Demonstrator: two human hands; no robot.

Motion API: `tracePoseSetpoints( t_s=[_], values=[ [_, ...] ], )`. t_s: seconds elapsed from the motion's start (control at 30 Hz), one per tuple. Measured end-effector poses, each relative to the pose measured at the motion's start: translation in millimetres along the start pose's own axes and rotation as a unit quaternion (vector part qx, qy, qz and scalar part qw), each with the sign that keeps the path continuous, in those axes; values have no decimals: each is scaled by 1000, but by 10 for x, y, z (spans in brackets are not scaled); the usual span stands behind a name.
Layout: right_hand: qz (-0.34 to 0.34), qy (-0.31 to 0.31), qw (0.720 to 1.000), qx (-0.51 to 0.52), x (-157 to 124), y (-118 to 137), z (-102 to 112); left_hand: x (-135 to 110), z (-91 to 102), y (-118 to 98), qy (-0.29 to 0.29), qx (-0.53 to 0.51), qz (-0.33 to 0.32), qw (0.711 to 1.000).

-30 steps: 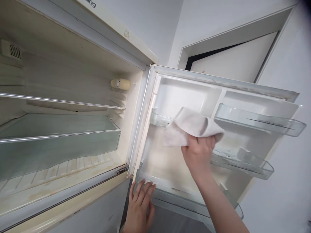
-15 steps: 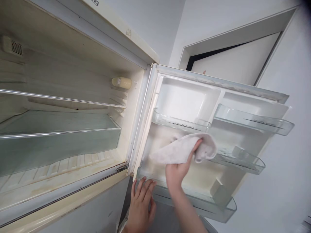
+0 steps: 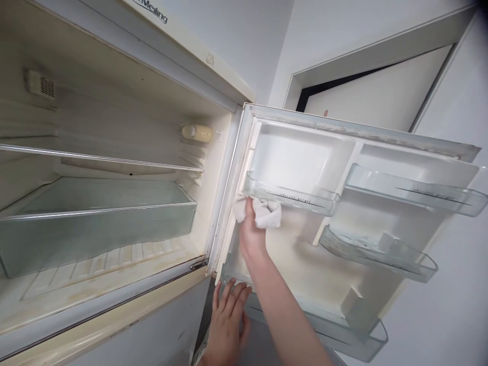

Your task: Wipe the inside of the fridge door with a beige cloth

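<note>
Right grip point(image 3: 253, 236): closed, holding a white cloth point(image 3: 269, 213), bunched, its folds showing on both sides of the thumb. The cloth sits at the hinge-side edge of the fridge door point(image 3: 293, 254), just beneath a clear bin point(image 3: 292, 195) (lettered along its front).

Left grip point(image 3: 229, 315): below the right grip, fingers extended and slightly parted, fingertips at the hinge end of the bottom bin point(image 3: 343, 330); whether they clasp its rim, cannot tell.

Right of the right grip: two further clear door bins, one higher point(image 3: 419, 190), one lower point(image 3: 377, 256), the latter with whitish matter inside.

Left of the right grip: fridge compartment, stained along its floor point(image 3: 87, 290); one glass shelf point(image 3: 102, 158); below it, a greenish clear drawer point(image 3: 99, 236); a yellowed oblong fitting point(image 3: 197, 133) on the side wall, up and left of the grip; a vented box point(image 3: 41, 85), far left.

Above and right of both grips, behind the fridge door: a recessed doorway with a pale panel point(image 3: 381, 94).
</note>
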State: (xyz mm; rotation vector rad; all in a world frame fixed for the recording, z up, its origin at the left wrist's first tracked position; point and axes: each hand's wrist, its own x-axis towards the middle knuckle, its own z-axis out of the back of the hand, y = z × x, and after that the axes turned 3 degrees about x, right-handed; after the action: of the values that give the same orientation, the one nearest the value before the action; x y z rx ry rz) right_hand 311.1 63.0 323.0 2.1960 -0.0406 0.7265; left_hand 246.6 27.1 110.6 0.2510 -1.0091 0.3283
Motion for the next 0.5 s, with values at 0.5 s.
tracePoseSetpoints(
  t_s=[0.5],
  values=[
    [76,-222,967,95,115,628,467,-30,-41,22,12,17,-6,1000]
  ],
)
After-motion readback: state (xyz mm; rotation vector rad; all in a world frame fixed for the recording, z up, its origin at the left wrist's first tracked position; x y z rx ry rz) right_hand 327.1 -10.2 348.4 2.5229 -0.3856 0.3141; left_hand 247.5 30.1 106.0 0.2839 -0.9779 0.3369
